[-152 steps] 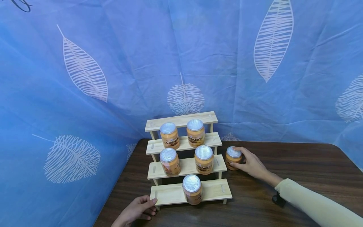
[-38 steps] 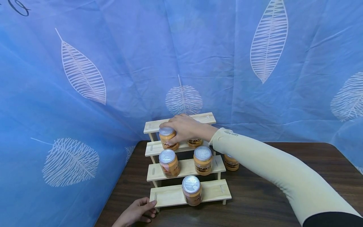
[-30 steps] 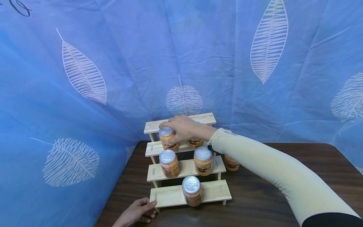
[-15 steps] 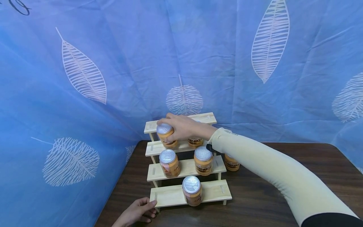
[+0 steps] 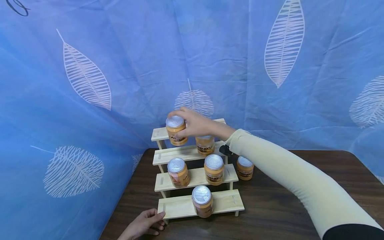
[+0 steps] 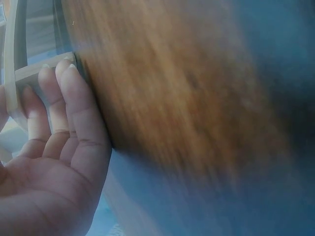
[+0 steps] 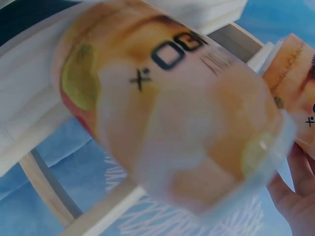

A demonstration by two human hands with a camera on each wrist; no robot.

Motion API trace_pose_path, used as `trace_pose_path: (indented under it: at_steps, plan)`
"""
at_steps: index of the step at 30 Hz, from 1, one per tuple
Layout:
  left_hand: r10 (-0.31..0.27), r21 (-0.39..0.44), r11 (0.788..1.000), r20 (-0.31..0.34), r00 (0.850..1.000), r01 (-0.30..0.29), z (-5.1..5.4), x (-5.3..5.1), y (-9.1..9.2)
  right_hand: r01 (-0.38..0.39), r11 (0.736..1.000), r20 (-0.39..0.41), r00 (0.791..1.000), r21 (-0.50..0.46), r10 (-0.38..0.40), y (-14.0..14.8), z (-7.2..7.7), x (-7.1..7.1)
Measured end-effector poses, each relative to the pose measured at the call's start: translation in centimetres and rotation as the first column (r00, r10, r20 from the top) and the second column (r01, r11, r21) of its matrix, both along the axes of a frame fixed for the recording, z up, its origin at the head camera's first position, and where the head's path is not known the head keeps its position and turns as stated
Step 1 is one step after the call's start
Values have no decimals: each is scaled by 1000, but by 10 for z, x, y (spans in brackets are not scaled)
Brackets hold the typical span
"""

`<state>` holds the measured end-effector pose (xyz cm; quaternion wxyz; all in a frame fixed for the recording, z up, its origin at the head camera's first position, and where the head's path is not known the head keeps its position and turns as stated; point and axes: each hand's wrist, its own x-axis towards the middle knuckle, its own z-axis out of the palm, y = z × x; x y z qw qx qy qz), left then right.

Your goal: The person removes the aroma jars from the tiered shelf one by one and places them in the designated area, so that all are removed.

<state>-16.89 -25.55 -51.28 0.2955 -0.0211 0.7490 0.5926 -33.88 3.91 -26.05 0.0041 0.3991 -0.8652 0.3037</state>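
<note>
In the head view a four-step wooden rack (image 5: 177, 207) carries silver-lidded orange jars. The right hand (image 5: 195, 124) grips one jar (image 5: 176, 133) by lid and side, lifted clear of the third step, in front of the top step. Another jar (image 5: 205, 145) stands on the third step below the wrist. Two jars are on the second step, one (image 5: 202, 201) on the lowest. The left hand (image 5: 146, 222) pinches the rack's front left corner; in the left wrist view its curled fingers (image 6: 81, 103) touch a wooden leg. The right wrist view shows a jar (image 7: 172, 108) up close and the held jar (image 7: 295, 88) at the right edge.
One more jar (image 5: 245, 168) stands on the dark wooden table (image 5: 270, 206) right of the rack, close to the right forearm. A blue cloth (image 5: 144, 66) with white leaf prints hangs behind and to the left.
The right hand has moved from beside the right-hand table jar to the third step's left jar and raised it. The left hand stays at the rack's corner.
</note>
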Motion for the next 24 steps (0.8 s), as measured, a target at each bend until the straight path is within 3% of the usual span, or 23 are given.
trace_pose_path:
  at_steps: [11, 17, 24]
  plan:
    - [-2, 1, 1000, 1, 1000, 2, 3, 0, 0, 2, 984, -31, 999, -176, -8, 30, 22, 1]
    - [-4, -12, 1000, -12, 1000, 4, 3, 0, 0, 43, 982, -102, 993, -181, -63, 63, 27, 5]
    - [-7, -8, 1000, -5, 1000, 7, 1, 0, 0, 142, 977, -129, 978, -156, -163, 109, 22, 12]
